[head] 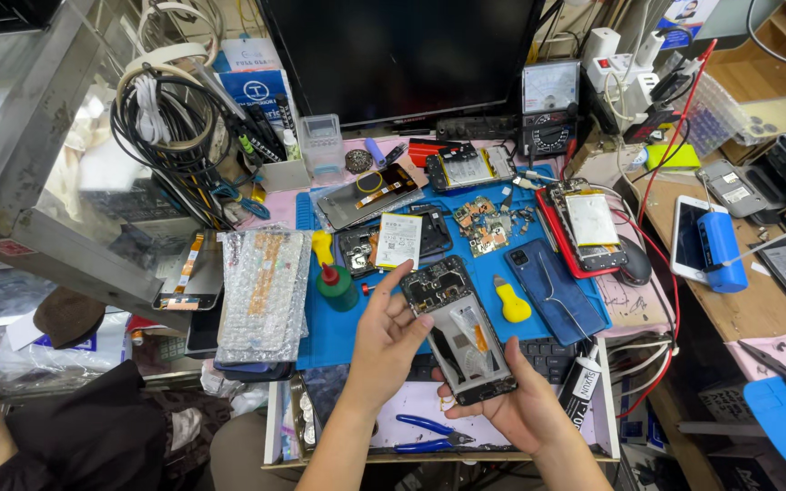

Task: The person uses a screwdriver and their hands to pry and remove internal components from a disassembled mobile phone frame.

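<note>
Phone [458, 335], opened, gripped by left hand [384, 341] and right hand [522, 411] above a cluttered blue mat [393, 336]; pliers [425, 434] lie below.

A black opened phone frame [458, 338] is seen over a blue work mat [466, 273]. A yellow-handled tool [511, 302], a dark-blue phone back cover [555, 289], blue-handled pliers [428, 434] and a green bottle with red cap [336, 284] are noted.

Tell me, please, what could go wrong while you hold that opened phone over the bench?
The opened phone is held in the air by the left hand and right hand, above the keyboard and the drawer with blue pliers; a slip could drop it onto them. Its orange ribbon cable looks exposed and could snag on a finger. The green bottle nearby could be knocked over.
</note>
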